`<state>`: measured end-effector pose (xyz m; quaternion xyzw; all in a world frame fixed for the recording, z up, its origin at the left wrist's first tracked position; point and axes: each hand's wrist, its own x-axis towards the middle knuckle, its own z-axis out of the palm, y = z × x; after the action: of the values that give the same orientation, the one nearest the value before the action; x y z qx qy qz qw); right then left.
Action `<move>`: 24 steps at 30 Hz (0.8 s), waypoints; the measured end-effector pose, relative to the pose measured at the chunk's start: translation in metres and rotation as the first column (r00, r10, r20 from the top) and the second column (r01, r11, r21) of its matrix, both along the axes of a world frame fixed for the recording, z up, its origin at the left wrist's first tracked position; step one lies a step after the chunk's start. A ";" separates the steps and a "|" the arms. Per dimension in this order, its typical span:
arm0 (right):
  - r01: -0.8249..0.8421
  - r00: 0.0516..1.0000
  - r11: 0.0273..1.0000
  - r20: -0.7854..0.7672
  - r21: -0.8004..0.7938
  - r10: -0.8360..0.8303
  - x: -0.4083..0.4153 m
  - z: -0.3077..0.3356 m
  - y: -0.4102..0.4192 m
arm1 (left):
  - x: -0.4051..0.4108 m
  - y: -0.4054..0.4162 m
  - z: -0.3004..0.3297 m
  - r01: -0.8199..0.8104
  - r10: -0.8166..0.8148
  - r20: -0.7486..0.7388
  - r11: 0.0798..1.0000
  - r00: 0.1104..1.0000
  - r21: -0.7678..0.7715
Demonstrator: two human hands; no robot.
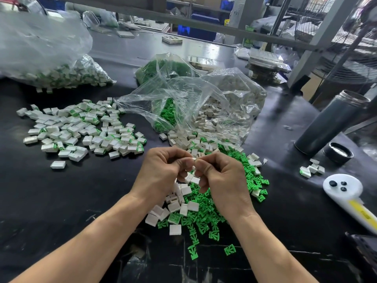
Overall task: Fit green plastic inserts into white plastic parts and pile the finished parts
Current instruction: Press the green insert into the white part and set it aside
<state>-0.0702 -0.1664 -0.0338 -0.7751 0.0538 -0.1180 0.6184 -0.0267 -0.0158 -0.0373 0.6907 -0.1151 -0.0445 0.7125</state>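
My left hand (163,172) and my right hand (222,176) meet fingertip to fingertip above the black table, pinching a small white plastic part (192,159) between them. Whether a green insert is inside it is hidden by the fingers. Directly beneath the hands lies a loose heap of green inserts (206,217) mixed with bare white parts (175,207). To the left spreads the pile of finished parts (81,129), white with green showing at their edges.
An open clear bag (195,103) spills green inserts and white parts behind my hands. A large clear bag of finished parts (61,72) sits back left. At right stand a dark flask (330,123), its lid (338,153), and a white handheld device (346,193).
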 end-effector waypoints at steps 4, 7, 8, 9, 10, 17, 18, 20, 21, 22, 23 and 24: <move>-0.022 1.000 0.988 -0.011 0.154 0.024 0.003 0.006 -0.006 | 0.000 -0.002 0.002 0.028 -0.029 -0.013 0.999 1.000 -0.025; -0.038 0.999 0.985 -0.006 0.166 0.039 0.005 0.007 -0.002 | 0.001 0.002 0.003 0.027 -0.027 0.014 1.000 1.000 -0.015; -0.037 0.999 0.985 -0.004 0.170 0.039 0.005 0.006 -0.002 | 0.002 0.004 0.003 0.035 -0.035 0.020 0.999 0.999 -0.013; -0.038 0.999 0.983 -0.001 0.179 0.038 0.005 0.006 -0.001 | 0.003 0.005 0.003 0.044 -0.043 0.024 0.999 0.999 -0.013; -0.038 0.999 0.981 0.000 0.193 0.038 0.005 0.006 -0.001 | 0.004 0.005 0.003 0.050 -0.050 0.027 0.999 0.998 -0.011; -0.045 0.996 0.972 -0.068 0.230 0.062 0.009 0.008 0.003 | 0.003 -0.001 0.003 0.049 -0.051 0.099 0.999 0.994 0.020; -0.062 0.994 0.973 -0.078 0.221 0.081 0.009 0.008 0.005 | 0.002 -0.002 0.004 0.054 -0.055 0.101 0.998 0.993 0.015; -0.092 0.990 0.974 -0.088 0.207 0.112 0.008 0.008 0.010 | 0.001 -0.004 0.004 0.071 -0.071 0.106 0.997 0.992 0.001; -0.106 0.988 0.973 -0.090 0.206 0.126 0.008 0.007 0.013 | 0.000 -0.006 0.004 0.082 -0.081 0.107 0.997 0.991 -0.006; -0.116 0.987 0.971 -0.088 0.211 0.137 0.008 0.007 0.015 | -0.001 -0.006 0.004 0.092 -0.091 0.106 0.996 0.990 -0.010; -0.119 0.987 0.970 -0.084 0.214 0.139 0.009 0.007 0.016 | -0.002 -0.007 0.003 0.100 -0.099 0.104 0.995 0.990 -0.009; -0.119 0.987 0.970 -0.077 0.210 0.138 0.009 0.007 0.017 | -0.002 -0.007 0.002 0.106 -0.105 0.103 0.994 0.989 -0.006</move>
<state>-0.0615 -0.1499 -0.0271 -0.7137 0.0435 -0.0359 0.6981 -0.0288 -0.0226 -0.0355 0.6809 -0.1884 -0.0459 0.7063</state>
